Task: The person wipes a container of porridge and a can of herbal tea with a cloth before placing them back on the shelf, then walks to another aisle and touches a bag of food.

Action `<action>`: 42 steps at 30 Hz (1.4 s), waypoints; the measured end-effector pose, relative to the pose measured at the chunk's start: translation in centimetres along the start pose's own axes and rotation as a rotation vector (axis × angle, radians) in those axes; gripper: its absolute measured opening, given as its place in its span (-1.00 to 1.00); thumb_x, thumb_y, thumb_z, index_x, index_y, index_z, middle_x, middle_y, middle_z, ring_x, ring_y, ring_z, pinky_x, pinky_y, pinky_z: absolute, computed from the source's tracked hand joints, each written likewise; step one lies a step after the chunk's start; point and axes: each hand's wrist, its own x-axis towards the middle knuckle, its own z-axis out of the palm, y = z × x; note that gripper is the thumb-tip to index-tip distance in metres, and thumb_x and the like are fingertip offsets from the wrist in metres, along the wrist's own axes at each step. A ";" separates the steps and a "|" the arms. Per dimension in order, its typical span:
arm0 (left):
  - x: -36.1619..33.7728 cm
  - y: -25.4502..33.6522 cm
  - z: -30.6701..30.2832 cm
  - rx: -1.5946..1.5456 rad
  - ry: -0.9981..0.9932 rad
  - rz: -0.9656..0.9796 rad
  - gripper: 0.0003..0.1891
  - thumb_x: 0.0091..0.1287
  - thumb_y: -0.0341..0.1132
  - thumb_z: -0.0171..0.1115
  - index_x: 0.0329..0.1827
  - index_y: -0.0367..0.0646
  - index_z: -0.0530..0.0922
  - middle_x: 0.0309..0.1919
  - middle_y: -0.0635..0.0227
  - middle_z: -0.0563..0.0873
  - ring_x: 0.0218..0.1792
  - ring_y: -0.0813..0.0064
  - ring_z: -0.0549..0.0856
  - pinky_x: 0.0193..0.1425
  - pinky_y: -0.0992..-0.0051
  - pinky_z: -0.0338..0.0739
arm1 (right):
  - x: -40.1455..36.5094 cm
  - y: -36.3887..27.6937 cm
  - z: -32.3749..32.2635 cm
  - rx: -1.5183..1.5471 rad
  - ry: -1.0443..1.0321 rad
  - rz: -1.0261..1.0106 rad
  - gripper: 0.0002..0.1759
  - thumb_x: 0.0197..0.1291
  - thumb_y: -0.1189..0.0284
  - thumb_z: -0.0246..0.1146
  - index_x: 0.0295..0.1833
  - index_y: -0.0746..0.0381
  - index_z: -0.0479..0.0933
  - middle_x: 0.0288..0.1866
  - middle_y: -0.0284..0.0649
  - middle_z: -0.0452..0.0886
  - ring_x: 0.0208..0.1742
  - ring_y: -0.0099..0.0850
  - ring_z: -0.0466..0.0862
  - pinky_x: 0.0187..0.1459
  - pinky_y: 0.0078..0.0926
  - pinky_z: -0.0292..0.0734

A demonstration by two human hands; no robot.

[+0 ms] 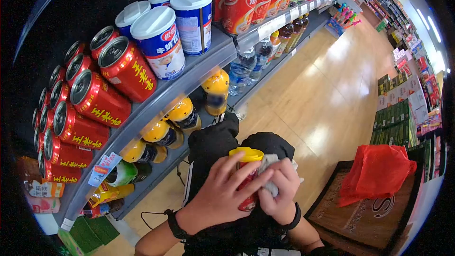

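Observation:
My left hand (215, 201) is wrapped round a red canister with a yellow lid (246, 154), held upright over my lap. Much of its label is hidden behind my fingers. Against the canister's right side, my right hand (282, 189) grips a crumpled grey-white cloth (270, 162). Similar red canisters with yellow lids (241, 7) stand in a row on the upper shelf. Blue-and-white canisters (159, 42) with white lids are beside them, and several red drink cans (125, 66) stand to the left.
The upper shelf edge (189, 78) runs diagonally on my left. Below it are orange-capped bottles (182, 111) and water bottles (242, 68). A red plastic bag (377, 173) lies on a brown printed box (353, 220) at my right. Tiled floor (303, 99) stretches ahead between shelves.

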 end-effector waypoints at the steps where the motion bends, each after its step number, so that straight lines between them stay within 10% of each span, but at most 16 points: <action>1: -0.9 -0.6 0.3 -0.079 0.029 -0.024 -0.05 -0.11 -0.06 0.59 0.47 0.12 0.41 0.37 0.31 0.40 0.46 -0.02 0.29 0.44 -0.06 0.24 | 0.7 0.0 0.2 0.002 0.007 0.005 -0.74 -0.30 0.42 0.33 -0.36 0.25 0.62 -0.35 -0.12 0.52 -0.38 -0.13 0.50 -0.34 -0.26 0.42; 7: -2.5 -0.6 0.1 -0.092 0.023 -0.077 -0.07 -0.04 -0.08 0.58 0.48 0.00 0.39 0.48 0.39 0.34 0.51 -0.08 0.25 0.47 -0.08 0.27 | 0.1 -0.5 0.1 -0.064 -0.020 -0.078 -0.73 -0.34 0.38 0.38 -0.37 0.18 0.60 -0.34 -0.18 0.52 -0.37 -0.16 0.50 -0.34 -0.26 0.42; 13: -2.1 -1.1 0.4 -0.028 -0.033 -0.177 0.16 -0.05 0.02 0.58 0.55 -0.35 0.13 0.58 0.04 0.20 0.58 0.00 0.18 0.56 -0.21 0.02 | -4.4 -1.3 -1.4 -0.150 -0.170 -0.196 -0.71 -0.43 0.32 0.39 -0.42 0.11 0.60 -0.41 -0.29 0.49 -0.43 -0.26 0.48 -0.43 -0.33 0.34; 24: -0.8 1.7 -3.2 -0.149 -0.127 -0.327 0.12 -0.10 -0.09 0.61 0.53 -0.32 0.20 0.59 -0.10 0.08 0.58 -0.20 0.08 0.59 -0.26 -0.11 | -4.5 -1.6 -0.9 -0.134 -0.154 -0.135 -0.68 -0.40 0.31 0.44 -0.37 0.08 0.61 -0.33 -0.30 0.54 -0.37 -0.26 0.53 -0.38 -0.33 0.40; 27: 1.7 0.9 -2.9 -0.051 -0.122 -0.031 0.09 -0.15 -0.15 0.63 0.51 -0.28 0.26 0.51 -0.04 0.22 0.53 -0.21 0.19 0.56 -0.10 0.14 | -4.8 -1.4 -0.9 -0.179 -0.136 -0.142 -0.69 -0.39 0.31 0.43 -0.38 0.09 0.61 -0.35 -0.29 0.54 -0.39 -0.25 0.52 -0.40 -0.33 0.40; 34: -0.2 -1.3 -1.1 -0.284 0.020 -0.051 0.05 -0.18 -0.17 0.67 0.48 -0.15 0.35 0.40 0.12 0.35 0.44 -0.12 0.34 0.46 0.07 0.39 | -1.3 -0.2 -0.9 -0.128 -0.014 -0.148 -0.73 -0.39 0.36 0.39 -0.42 0.14 0.60 -0.38 -0.25 0.53 -0.42 -0.22 0.48 -0.43 -0.30 0.37; 42: -1.4 -3.1 -1.1 -0.117 -0.012 -0.099 0.18 -0.19 0.23 0.61 0.54 -0.04 0.28 0.45 0.27 0.37 0.40 0.18 0.42 0.56 -0.17 -0.06 | -0.3 -0.4 -0.5 -0.118 0.022 -0.110 -0.68 -0.40 0.35 0.40 -0.36 0.13 0.62 -0.34 -0.25 0.52 -0.39 -0.22 0.47 -0.39 -0.29 0.38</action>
